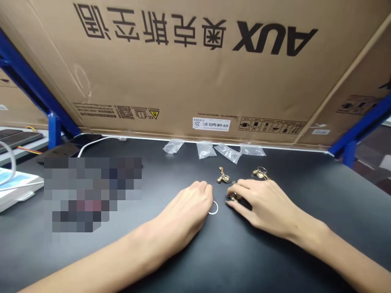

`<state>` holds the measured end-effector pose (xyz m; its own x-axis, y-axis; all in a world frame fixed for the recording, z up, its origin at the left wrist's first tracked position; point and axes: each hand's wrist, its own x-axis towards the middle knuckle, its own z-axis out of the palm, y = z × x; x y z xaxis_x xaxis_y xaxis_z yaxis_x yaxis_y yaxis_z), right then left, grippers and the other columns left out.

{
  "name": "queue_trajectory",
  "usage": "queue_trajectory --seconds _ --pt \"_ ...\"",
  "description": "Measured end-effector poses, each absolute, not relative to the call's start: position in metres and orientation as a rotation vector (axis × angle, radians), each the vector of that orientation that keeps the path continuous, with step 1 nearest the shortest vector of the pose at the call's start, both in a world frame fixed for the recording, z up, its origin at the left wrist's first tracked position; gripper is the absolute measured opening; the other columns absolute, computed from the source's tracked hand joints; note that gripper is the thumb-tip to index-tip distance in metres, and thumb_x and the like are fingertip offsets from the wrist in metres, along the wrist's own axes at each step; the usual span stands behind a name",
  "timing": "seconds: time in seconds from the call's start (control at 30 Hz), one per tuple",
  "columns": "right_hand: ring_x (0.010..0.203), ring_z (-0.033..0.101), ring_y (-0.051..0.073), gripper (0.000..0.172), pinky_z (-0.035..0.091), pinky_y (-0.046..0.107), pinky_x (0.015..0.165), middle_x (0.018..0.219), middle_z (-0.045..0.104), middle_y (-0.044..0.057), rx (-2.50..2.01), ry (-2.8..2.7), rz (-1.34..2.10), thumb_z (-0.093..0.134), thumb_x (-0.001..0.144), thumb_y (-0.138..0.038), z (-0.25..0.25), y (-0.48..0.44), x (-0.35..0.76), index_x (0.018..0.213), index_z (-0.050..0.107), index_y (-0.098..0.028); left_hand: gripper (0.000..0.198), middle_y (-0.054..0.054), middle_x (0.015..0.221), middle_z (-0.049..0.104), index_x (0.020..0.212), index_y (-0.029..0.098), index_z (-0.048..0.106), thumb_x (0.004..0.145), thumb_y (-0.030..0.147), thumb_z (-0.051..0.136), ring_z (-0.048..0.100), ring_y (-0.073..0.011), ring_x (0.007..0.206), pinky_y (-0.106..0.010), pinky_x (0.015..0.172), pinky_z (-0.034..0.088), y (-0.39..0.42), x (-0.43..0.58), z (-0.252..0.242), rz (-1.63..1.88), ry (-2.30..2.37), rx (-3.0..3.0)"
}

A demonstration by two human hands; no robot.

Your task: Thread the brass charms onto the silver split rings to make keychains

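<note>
Left hand point(186, 205) lies relaxed and empty, with a thin metal ring point(213, 208) just off its fingertips. Right hand point(262, 203) curls over a small brass charm point(233, 196), can't tell if it's gripping. Looks light and stiff, so I'd pinch its edges.

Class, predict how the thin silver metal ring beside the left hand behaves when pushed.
The thin silver metal ring keeps a clean circle, so it is probably stiff. Lying flat, it would likely slide, not roll. Its slimness suggests it is light.
</note>
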<state>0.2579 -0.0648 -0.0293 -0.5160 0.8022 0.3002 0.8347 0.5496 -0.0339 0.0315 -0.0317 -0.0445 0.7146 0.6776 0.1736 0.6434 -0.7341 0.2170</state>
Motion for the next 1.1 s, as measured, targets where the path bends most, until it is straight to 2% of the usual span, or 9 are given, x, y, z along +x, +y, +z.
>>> queue_trajectory --seconds 0.1,0.23,0.37,0.47,0.57,0.73,0.9,1.0,1.1 --pt "0.074 0.065 0.017 0.014 0.042 0.029 0.060 0.088 0.070 0.001 -1.334 -2.546 -0.152 0.054 0.096 -0.028 -0.033 -0.063 0.259 0.098 0.067 -0.023 0.014 -0.002 0.075 0.055 0.078 0.020 0.049 0.092 0.019 0.045 0.049 -0.0184 0.063 -0.031 0.058 0.033 -0.029 0.030 -0.049 0.352 1.118 2.764" --pt "0.079 0.065 0.018 0.020 0.046 0.030 0.063 0.092 0.069 0.002 -1.302 -2.534 -0.083 0.050 0.099 -0.029 -0.033 -0.062 0.261 0.105 0.067 -0.023 0.016 0.000 0.068 0.054 0.074 0.021 0.045 0.089 0.024 0.046 0.049 -0.0172 0.059 -0.030 0.056 0.030 -0.028 0.034 -0.047 0.404 1.229 2.639" --pt "0.085 0.066 0.015 0.019 0.050 0.028 0.075 0.097 0.071 0.001 -1.272 -2.309 0.203 0.049 0.100 -0.027 -0.027 -0.064 0.257 0.102 0.068 -0.023 0.015 0.003 0.064 0.053 0.073 0.022 0.042 0.088 0.023 0.045 0.043 -0.0138 0.053 -0.027 0.053 0.027 -0.029 0.039 -0.036 0.411 1.212 2.539" --pt "0.082 0.066 0.014 0.017 0.052 0.025 0.073 0.094 0.072 -0.001 -1.283 -2.132 0.429 0.053 0.098 -0.030 -0.023 -0.066 0.251 0.094 0.068 -0.025 0.016 0.004 0.061 0.053 0.070 0.021 0.045 0.086 0.022 0.046 0.040 -0.0124 0.051 -0.026 0.053 0.027 -0.030 0.041 -0.030 0.452 1.232 2.446" --pt "0.086 0.068 0.016 0.015 0.054 0.026 0.074 0.097 0.073 0.001 -1.250 -2.069 0.552 0.055 0.096 -0.032 -0.023 -0.068 0.246 0.095 0.068 -0.024 0.016 0.004 0.061 0.054 0.071 0.020 0.051 0.086 0.023 0.046 0.043 -0.0115 0.053 -0.025 0.054 0.031 -0.030 0.042 -0.028 0.518 1.196 2.309" --pt "0.104 0.067 0.023 0.015 0.056 0.034 0.084 0.119 0.069 0.006 -1.238 -2.011 0.451 0.060 0.093 -0.031 -0.025 -0.069 0.246 0.087 0.071 -0.024 0.018 0.005 0.061 0.054 0.074 0.018 0.057 0.088 0.022 0.047 0.043 -0.0104 0.055 -0.023 0.055 0.035 -0.030 0.044 -0.024 0.596 1.043 2.201" --pt "0.080 0.072 0.019 0.014 0.057 0.030 0.076 0.093 0.076 0.002 -1.219 -1.942 0.621 0.062 0.091 -0.031 -0.022 -0.068 0.247 0.092 0.074 -0.024 0.022 0.002 0.070 0.063 0.082 0.019 0.065 0.091 0.031 0.050 0.053 -0.0115 0.061 -0.022 0.059 0.043 -0.031 0.046 -0.024 0.658 0.968 2.004" --pt "0.081 0.072 0.020 0.013 0.058 0.031 0.078 0.091 0.077 0.001 -1.238 -1.838 0.748 0.064 0.090 -0.031 -0.022 -0.068 0.246 0.092 0.075 -0.025 0.027 0.000 0.072 0.064 0.085 0.018 0.068 0.092 0.039 0.053 0.054 -0.0110 0.059 -0.021 0.055 0.045 -0.029 0.046 -0.024 0.669 0.944 1.784" --pt "0.083 0.073 0.022 0.015 0.059 0.032 0.078 0.089 0.078 0.003 -1.230 -1.682 0.934 0.066 0.088 -0.033 -0.023 -0.066 0.244 0.093 0.077 -0.024 0.029 0.001 0.065 0.062 0.093 0.018 0.070 0.089 0.043 0.058 0.048 -0.0081 0.050 -0.018 0.046 0.039 -0.028 0.047 -0.021 0.598 0.924 1.629"
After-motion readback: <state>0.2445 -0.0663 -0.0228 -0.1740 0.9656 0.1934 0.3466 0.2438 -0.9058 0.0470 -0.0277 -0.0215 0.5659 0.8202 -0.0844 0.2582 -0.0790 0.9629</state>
